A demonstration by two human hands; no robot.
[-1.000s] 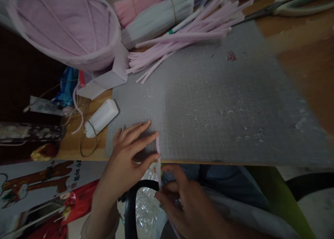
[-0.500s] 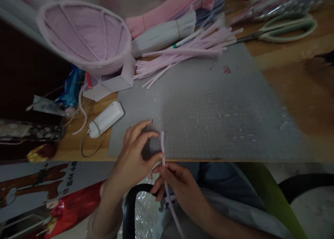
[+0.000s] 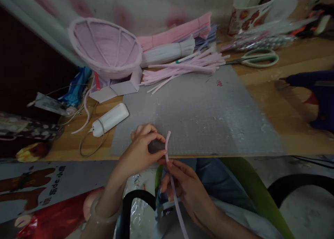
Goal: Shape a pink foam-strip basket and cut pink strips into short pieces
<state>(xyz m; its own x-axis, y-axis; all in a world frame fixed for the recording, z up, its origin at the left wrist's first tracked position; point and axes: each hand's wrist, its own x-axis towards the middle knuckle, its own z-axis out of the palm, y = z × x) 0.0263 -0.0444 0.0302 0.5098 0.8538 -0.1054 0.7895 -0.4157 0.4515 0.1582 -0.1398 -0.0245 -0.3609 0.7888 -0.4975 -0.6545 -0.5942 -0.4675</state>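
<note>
A pale pink pipe cleaner (image 3: 174, 193) runs from my lap up to the near edge of the grey cutting mat (image 3: 203, 110). My left hand (image 3: 142, 150) pinches it near its bent top end, fingers curled and closed. My right hand (image 3: 184, 185) sits just below, fingers closed round the same pipe cleaner. Both hands hover at the table's front edge.
A pink woven basket (image 3: 105, 51) rests on a small box at the back left. Bundles of pink and white pipe cleaners (image 3: 180, 58), green-handled scissors (image 3: 254, 59), a white bottle (image 3: 109, 118), a dark blue glue gun (image 3: 317, 92) and a printed cup (image 3: 246, 17) lie around the mat.
My left hand lifted off the mat and closed from flat fingers into a pinch on the pipe cleaner. The right hand slid up it. The view tilted up, showing more of the table's far side.
</note>
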